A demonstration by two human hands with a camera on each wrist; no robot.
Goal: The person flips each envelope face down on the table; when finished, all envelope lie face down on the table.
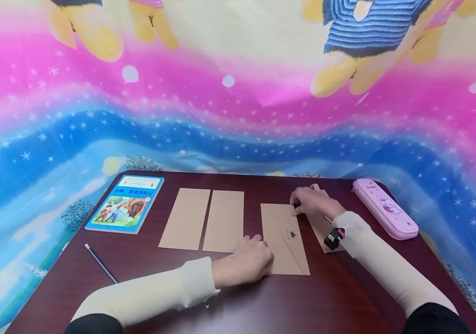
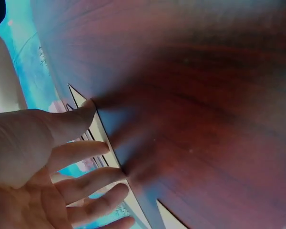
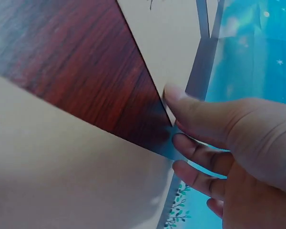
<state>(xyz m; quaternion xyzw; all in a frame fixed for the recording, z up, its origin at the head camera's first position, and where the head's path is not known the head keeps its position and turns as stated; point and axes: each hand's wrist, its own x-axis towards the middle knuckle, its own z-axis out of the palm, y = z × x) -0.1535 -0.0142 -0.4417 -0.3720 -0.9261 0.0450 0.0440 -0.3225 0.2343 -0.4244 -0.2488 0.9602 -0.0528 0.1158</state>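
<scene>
A brown paper envelope [image 1: 281, 232] with a small black crown print lies right of the middle of the table. My left hand [image 1: 248, 260] touches its near left side. In the left wrist view, the thumb and fingertips of the left hand [image 2: 52, 162] rest along a paper edge. My right hand [image 1: 317, 202] is at the envelope's far right corner. There the right wrist view has the right thumb [image 3: 186, 105] touching the corner, with the other fingers loosely bent beside it. Another brown envelope [image 1: 318, 229] lies partly hidden under the right forearm.
Two more brown envelopes, one further left [image 1: 185, 218] and one beside it [image 1: 224, 220], lie side by side. A blue-covered book [image 1: 125, 204] lies at the far left, above a dark pen [image 1: 101, 263]. A pink pencil case [image 1: 385, 208] lies near the table's right edge. Patterned cloth hangs behind.
</scene>
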